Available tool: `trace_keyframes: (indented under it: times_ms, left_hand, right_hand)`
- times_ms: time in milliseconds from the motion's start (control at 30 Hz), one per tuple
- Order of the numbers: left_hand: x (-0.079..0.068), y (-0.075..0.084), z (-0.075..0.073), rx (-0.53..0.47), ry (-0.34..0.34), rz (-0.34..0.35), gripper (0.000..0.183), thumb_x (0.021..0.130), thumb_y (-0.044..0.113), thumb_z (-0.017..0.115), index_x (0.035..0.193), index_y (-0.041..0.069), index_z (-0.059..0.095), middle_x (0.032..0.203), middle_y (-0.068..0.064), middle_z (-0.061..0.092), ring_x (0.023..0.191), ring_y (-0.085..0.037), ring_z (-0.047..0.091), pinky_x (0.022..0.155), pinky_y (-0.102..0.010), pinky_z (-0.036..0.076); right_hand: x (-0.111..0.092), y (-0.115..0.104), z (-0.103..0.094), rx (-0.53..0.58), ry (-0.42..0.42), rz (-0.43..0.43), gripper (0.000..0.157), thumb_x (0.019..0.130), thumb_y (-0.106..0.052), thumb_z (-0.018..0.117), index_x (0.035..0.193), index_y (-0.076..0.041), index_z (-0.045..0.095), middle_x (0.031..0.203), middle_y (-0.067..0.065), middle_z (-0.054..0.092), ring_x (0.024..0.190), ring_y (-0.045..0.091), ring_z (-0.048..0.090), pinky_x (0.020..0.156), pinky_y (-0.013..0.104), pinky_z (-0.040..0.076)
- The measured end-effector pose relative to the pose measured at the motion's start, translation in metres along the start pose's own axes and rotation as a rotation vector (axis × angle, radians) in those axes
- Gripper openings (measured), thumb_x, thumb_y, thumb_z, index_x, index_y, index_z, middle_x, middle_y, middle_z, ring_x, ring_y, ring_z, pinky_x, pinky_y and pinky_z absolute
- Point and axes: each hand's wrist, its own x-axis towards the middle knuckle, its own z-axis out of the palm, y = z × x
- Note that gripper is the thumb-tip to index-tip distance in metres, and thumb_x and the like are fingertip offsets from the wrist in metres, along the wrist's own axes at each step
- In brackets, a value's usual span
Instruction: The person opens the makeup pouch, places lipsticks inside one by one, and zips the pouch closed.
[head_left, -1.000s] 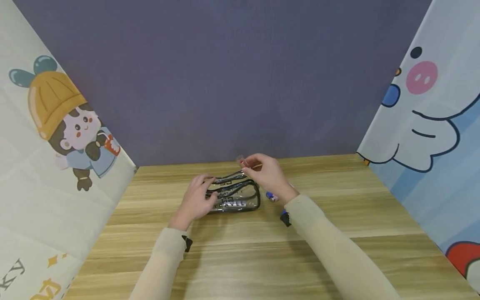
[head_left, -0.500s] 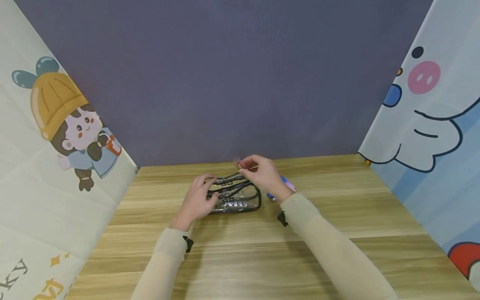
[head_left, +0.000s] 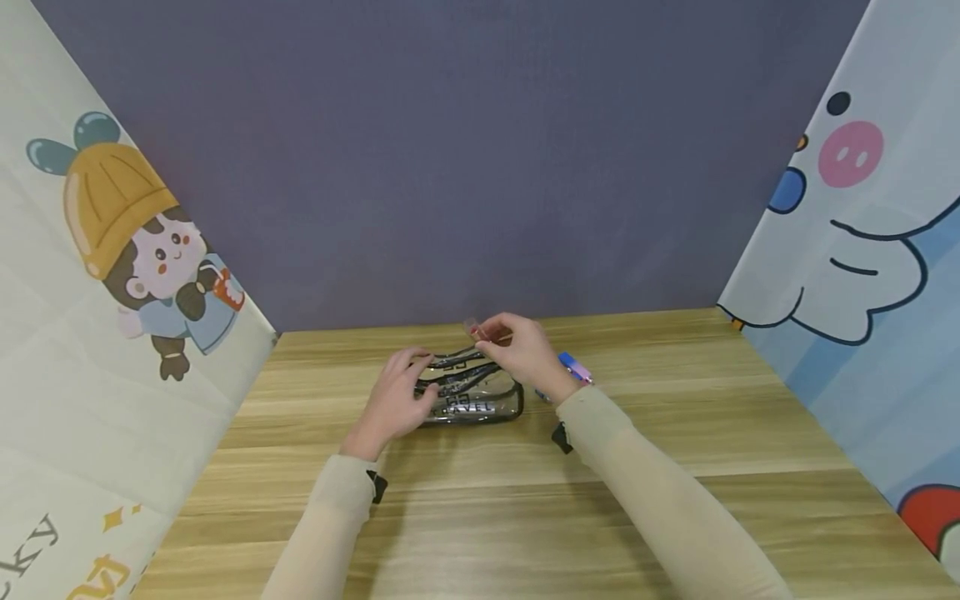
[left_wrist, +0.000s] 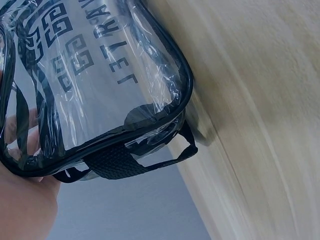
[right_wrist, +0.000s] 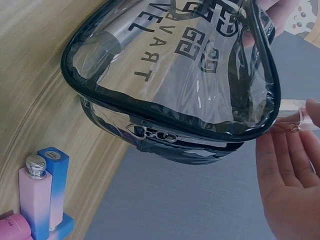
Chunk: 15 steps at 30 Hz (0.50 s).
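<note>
A clear plastic toiletry bag [head_left: 480, 408] with black piping and dark lettering stands on the table, its top gaping. My left hand [head_left: 392, 398] grips its left end, thumb at the front rim and fingers at the back one; in the left wrist view those fingers show partly through the plastic. Above the bag's back right rim, my right hand [head_left: 522, 348] pinches a small clear case [head_left: 472, 330] with something red in it. In the right wrist view that case [right_wrist: 291, 109] is at the bag's far edge, partly hidden behind it. A zipper pull [right_wrist: 152, 134] hangs at the bag's end.
Right of the bag, partly behind my right wrist, lie blue-and-pink cosmetics [head_left: 575, 367]. The right wrist view shows a pink-to-blue bottle [right_wrist: 35, 200], a blue box [right_wrist: 57, 182] and a pink tube [right_wrist: 14, 227]. A dark grey panel [head_left: 480, 167] rises behind the wooden table [head_left: 480, 517].
My right hand has moved a little left and down with the clear case, bringing it closer to the bag's rim. More of the cosmetics shows beside the wrist. My left hand stays in place.
</note>
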Motion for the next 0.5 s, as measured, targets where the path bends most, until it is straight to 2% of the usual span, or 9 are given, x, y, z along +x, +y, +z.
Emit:
trace_keyframes:
  times_ms: [500]
  left_hand:
    - [-0.0006, 0.0010, -0.0020, -0.003, -0.001, 0.010, 0.055, 0.094, 0.026, 0.057, 0.140, -0.005, 0.056, 0.146, -0.016, 0.049, 0.139, -0.035, 0.039, 0.117, -0.053, 0.032]
  right_hand:
    - [-0.0018, 0.0047, 0.0032, -0.019, -0.031, 0.011, 0.022, 0.093, -0.013, 0.074, 0.113, -0.005, 0.070, 0.105, 0.007, 0.070, 0.098, 0.021, 0.067, 0.089, 0.032, 0.058]
